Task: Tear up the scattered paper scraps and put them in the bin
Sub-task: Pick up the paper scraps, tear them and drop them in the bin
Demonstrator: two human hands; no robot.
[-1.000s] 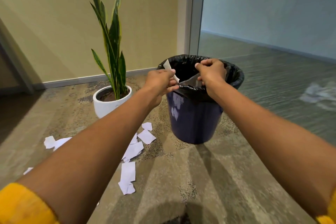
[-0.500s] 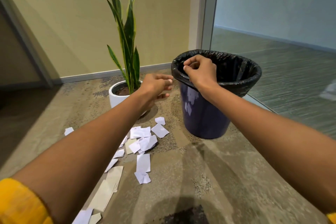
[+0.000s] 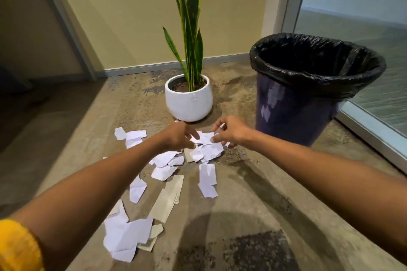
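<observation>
On floor between white plant pot (image 3: 189, 103) and viewer: paper scraps (image 3: 167, 160) scattered in a loose band running near-to-far, from lower left toward the pot. One long scrap (image 3: 207, 174) lies lengthwise, pointing away. Bin (image 3: 293, 116) with black liner stands upright at right, beside the pile. Left hand (image 3: 178, 136) and right hand (image 3: 231, 131) both over the far scraps, fingers spread; whether they grip anything, can't tell.

Mottled brown carpet (image 3: 253, 193) meets a yellow-green wall (image 3: 132, 17), with a glass partition (image 3: 363, 6) at right.
</observation>
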